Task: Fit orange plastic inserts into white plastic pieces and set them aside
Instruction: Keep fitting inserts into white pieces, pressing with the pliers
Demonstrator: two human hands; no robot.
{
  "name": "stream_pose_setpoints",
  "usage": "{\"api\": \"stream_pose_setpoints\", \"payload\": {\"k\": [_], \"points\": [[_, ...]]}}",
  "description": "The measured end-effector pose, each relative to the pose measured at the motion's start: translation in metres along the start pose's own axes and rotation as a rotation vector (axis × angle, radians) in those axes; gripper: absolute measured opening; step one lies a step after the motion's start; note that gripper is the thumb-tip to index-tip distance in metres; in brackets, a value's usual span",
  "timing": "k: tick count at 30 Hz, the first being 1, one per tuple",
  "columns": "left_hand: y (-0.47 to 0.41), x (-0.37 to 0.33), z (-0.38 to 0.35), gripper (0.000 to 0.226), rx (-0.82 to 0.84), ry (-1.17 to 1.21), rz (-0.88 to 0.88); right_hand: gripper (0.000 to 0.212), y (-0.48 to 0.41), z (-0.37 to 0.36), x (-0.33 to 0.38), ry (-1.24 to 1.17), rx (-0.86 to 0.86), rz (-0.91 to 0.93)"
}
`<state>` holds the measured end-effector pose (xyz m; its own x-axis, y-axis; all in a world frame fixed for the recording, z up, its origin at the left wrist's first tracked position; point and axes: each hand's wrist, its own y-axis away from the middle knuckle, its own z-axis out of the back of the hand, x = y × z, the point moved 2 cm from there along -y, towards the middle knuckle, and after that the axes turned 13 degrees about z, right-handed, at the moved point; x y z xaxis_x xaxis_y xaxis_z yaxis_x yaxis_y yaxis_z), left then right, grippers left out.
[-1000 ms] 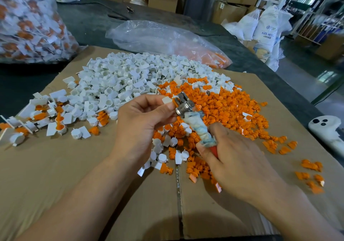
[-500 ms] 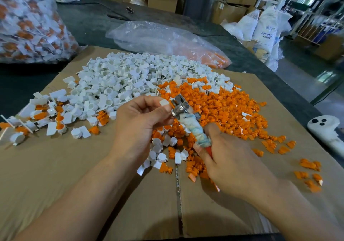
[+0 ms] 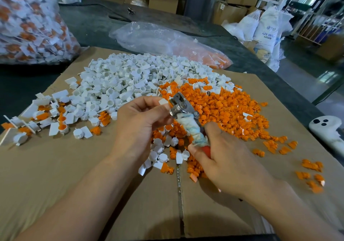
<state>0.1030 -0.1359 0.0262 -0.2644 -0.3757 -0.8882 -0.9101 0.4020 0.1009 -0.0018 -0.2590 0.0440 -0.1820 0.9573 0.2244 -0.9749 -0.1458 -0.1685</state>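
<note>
Pinching white plastic piece (image 3: 163, 101), left hand (image 3: 137, 123) holds it just beside metal tool (image 3: 178, 106) head. Right hand (image 3: 229, 158) grips its cloth-wrapped handle (image 3: 193, 129).

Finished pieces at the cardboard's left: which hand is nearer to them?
Left. The left hand is to the right of the finished pieces, pinching a white piece; the right hand is farther right, beyond the left, holding the tool.
</note>
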Motion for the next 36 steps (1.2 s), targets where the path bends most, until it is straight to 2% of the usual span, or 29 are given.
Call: {"api": "stream_pose_setpoints", "payload": {"k": [3,9,14,19,25,29,36], "points": [[-0.003,0.002,0.004,0.009,-0.058,0.066,0.048,0.035,-0.007,0.005,-0.017,0.030,-0.072,-0.043],[-0.005,0.002,0.006,0.013,-0.107,0.115,0.096,0.064,-0.023,0.001,-0.070,0.150,-0.131,-0.253],[-0.004,0.001,0.004,0.013,-0.110,0.106,0.096,0.075,-0.025,-0.010,-0.090,0.201,-0.128,-0.289],[-0.004,0.001,0.002,0.014,-0.104,0.097,0.115,0.096,-0.024,-0.012,-0.091,0.155,-0.160,-0.283],[-0.004,0.002,0.005,0.010,-0.109,0.115,0.137,0.107,-0.024,-0.013,-0.092,0.101,-0.141,-0.305],[-0.005,0.002,0.008,0.013,-0.141,0.138,0.140,0.107,-0.023,-0.011,-0.089,0.050,-0.148,-0.300],[-0.010,-0.012,0.030,0.006,-0.292,0.372,0.072,0.100,-0.021,-0.010,-0.088,-0.013,-0.232,-0.275]]}}
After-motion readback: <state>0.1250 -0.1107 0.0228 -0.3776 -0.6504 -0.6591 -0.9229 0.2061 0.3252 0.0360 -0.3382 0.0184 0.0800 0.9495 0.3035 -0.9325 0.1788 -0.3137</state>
